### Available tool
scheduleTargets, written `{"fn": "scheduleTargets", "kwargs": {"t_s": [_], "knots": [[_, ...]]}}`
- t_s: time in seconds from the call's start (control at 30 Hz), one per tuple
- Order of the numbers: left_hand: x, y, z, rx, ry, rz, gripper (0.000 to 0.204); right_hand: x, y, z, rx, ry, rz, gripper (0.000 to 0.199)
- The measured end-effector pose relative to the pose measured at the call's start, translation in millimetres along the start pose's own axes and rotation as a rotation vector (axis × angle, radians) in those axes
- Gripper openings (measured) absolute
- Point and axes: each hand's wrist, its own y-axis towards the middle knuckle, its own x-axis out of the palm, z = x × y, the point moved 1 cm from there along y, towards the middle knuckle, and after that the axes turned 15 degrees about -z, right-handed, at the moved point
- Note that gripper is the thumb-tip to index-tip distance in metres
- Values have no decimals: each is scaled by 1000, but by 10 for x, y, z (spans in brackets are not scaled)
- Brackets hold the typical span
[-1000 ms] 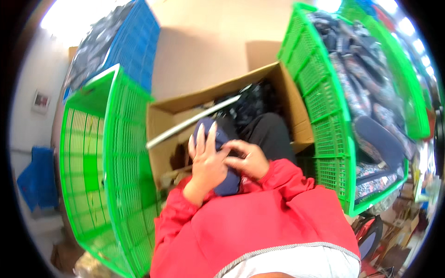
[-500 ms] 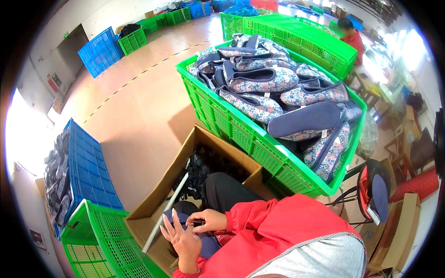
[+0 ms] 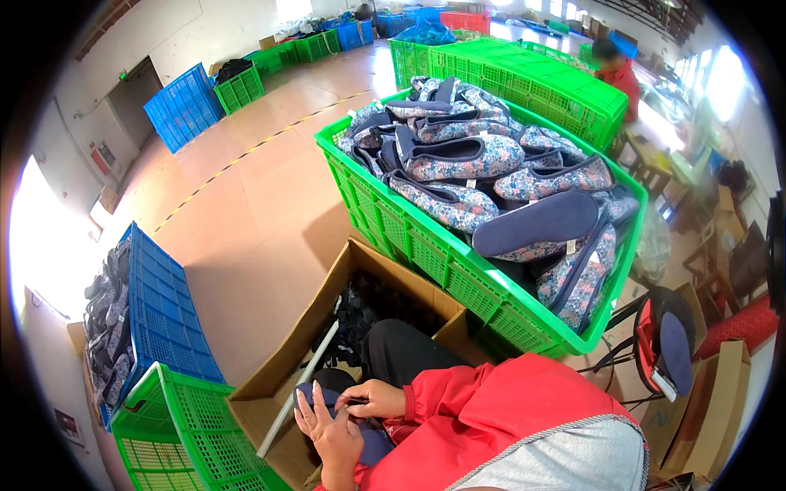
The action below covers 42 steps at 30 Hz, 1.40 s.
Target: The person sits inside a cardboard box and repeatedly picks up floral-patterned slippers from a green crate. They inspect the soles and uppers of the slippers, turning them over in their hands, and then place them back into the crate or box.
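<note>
Dark blue slipper in lap, held between both hands, just over near edge of cardboard box. Left hand spread, fingers straight, lying over slipper's left part, palm side on fabric. Right hand curled on slipper's top edge, fingertips pinching fabric; thumb hidden, so can't tell how tight. Red sleeves running back from both wrists toward bottom of view.

Beyond hands: box open, flaps up, dark items heaped inside, white strip leaning along its left wall. Dark trouser knee poking up between box and hands.

Further out, right of and past hands: big green crate piled w/ floral slippers, one turned plain dark sole up. Left of hands: green crate, close by; blue crate behind it w/ dark footwear alongside. Right of hands: chair w/ dark insole on seat, cartons beside. Far off: more green and blue crates, another person in red at rear.
</note>
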Motion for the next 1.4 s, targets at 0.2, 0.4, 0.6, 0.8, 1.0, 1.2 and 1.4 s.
{"fn": "scheduleTargets", "kwargs": {"t_s": [0.2, 0.4, 0.6, 0.8, 1.0, 1.2, 1.4], "knots": [[-2, -14, 9, 22, -8, 9, 20, -2, -21, -1, -29, -19, 9, 27], [3, -33, 0, 39, 4, 1, 18, -28, -20, 40, 5, 32, -33, 26], [16, -36, -16, 34, 28, -2, 18, -1, -22, -51, 5, -56, 6, 25], [16, -14, 0, 50, 6, 19, 15, 21, -38, 20, 1, 14, 33, 24], [-2, -24, 0, 40, 21, -18, 21, 24, -15, 100, -59, 3, 40, 21], [73, 11, 42, -47, 79, 12, 29, 64, 0, 65, 2, 141, 180, 30], [186, 132, 92, -181, 323, -37, 49, 105, 8, 29, -34, -219, 262, 40]]}}
